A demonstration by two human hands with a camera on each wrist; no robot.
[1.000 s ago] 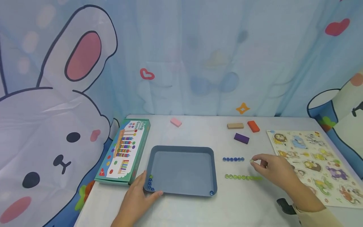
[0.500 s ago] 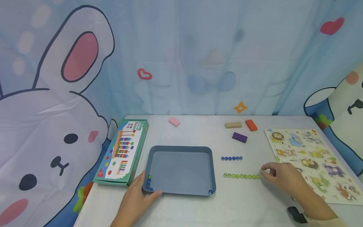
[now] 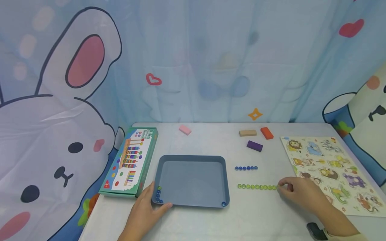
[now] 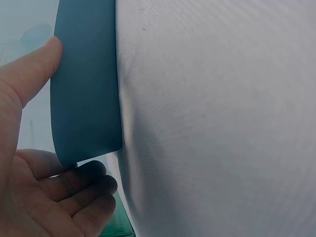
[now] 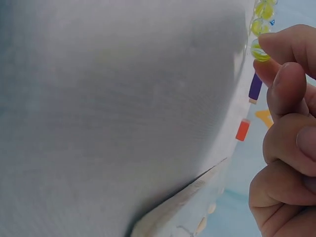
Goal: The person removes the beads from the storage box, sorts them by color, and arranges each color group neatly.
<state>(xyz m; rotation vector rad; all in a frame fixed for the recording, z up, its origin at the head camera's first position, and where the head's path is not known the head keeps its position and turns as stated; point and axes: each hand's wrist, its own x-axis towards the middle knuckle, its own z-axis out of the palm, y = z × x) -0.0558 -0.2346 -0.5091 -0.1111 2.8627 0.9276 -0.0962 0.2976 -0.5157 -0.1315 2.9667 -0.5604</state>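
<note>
Two hands are working on the white table. The right hand (image 3: 301, 192) is pinching a small yellow-green glass marble (image 5: 259, 51) between thumb and forefinger, other fingers curled, at the right end of a row of yellow-green marbles (image 3: 256, 187). That row's long axis is running left-right, parallel to the table's near edge, stretching leftward from the right hand toward the blue-grey rectangular plastic tray (image 3: 193, 160); the right hand is far nearer to it than the left. The left hand (image 3: 144, 211) is gripping the tray's near-left corner, thumb on the rim, fingers curling under. A few blue marbles and one green (image 3: 158, 194) are sitting inside that corner. A shorter row of blue marbles (image 3: 246, 168) is lying just behind the green row, parallel, nearer the far edge.
</note>
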